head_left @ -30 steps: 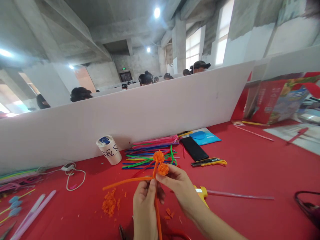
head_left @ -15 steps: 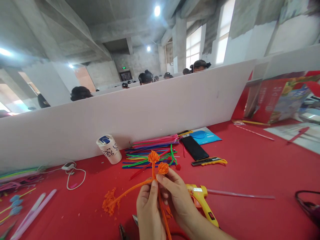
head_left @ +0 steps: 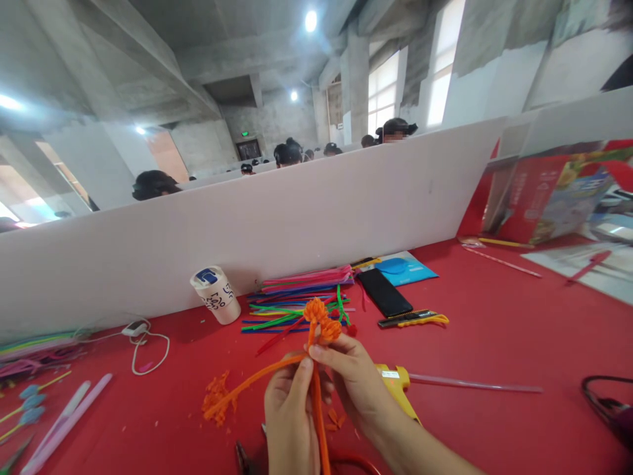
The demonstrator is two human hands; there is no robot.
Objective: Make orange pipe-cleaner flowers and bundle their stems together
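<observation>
Orange pipe cleaners point(head_left: 320, 419) with two fluffy flower-like heads point(head_left: 315, 310) are pinched between both hands above the red table. My left hand point(head_left: 291, 409) is closed on the stems from the left, its thumb just below the junction. From the other side, my right hand point(head_left: 356, 376) pinches the same junction with thumb and fingers, below the second head. One orange stem point(head_left: 254, 377) stretches left, its end over a pile of orange fuzz scraps point(head_left: 217, 399). Partly behind my right arm lies a yellow glue gun point(head_left: 401, 386) with a clear glue stick.
Coloured pipe cleaners point(head_left: 277, 313) lie ahead, near a black phone point(head_left: 384, 293) and a utility knife point(head_left: 413, 320). A white cup-like container point(head_left: 216, 295) stands by the white partition point(head_left: 316, 218). A white cable point(head_left: 148, 353) and pale sticks point(head_left: 69, 422) are at left.
Both hands stay pinched at the junction. The flower heads have shifted slightly right and closer together, now overlapping. My right arm covers more of the glue gun.
</observation>
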